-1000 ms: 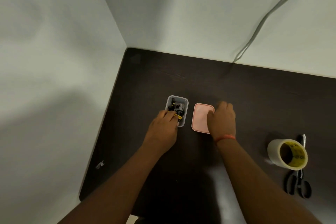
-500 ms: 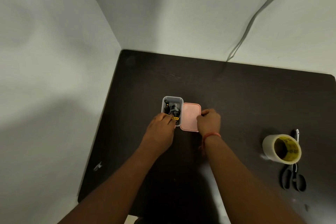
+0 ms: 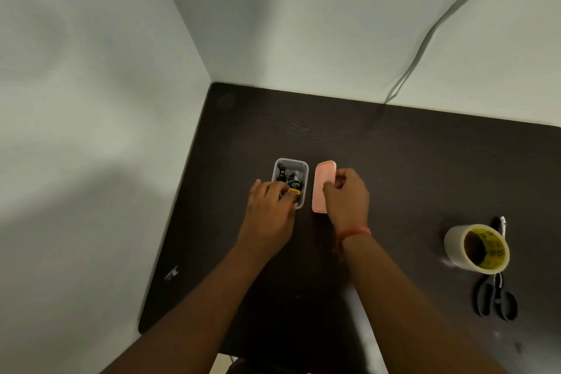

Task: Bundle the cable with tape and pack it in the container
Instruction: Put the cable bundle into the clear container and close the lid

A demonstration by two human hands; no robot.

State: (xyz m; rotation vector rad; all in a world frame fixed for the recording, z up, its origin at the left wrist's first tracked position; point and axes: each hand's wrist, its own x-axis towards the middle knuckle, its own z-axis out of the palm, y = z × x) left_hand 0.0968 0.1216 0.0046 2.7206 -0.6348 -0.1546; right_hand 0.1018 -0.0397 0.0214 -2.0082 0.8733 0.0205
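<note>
A small clear container [image 3: 305, 173] stands on the dark table [image 3: 394, 161] with the bundled black cable [image 3: 290, 177] inside it; a yellow tag shows at its near end. My left hand [image 3: 270, 206] grips the container's near end, fingers over the rim. The pink lid [image 3: 320, 185] is tilted up on its edge just right of the container, pinched by my right hand [image 3: 346, 194]. A roll of tape [image 3: 476, 247] lies far right.
Black-handled scissors [image 3: 496, 297] lie beside and behind the tape roll at the right. White walls meet at the table's far left corner, and a grey cord [image 3: 425, 39] hangs down the back wall. The table's left edge is close to the container.
My right hand has taken the pink lid from lying flat and tipped it up on its edge beside the container. My left hand has stayed on the container.
</note>
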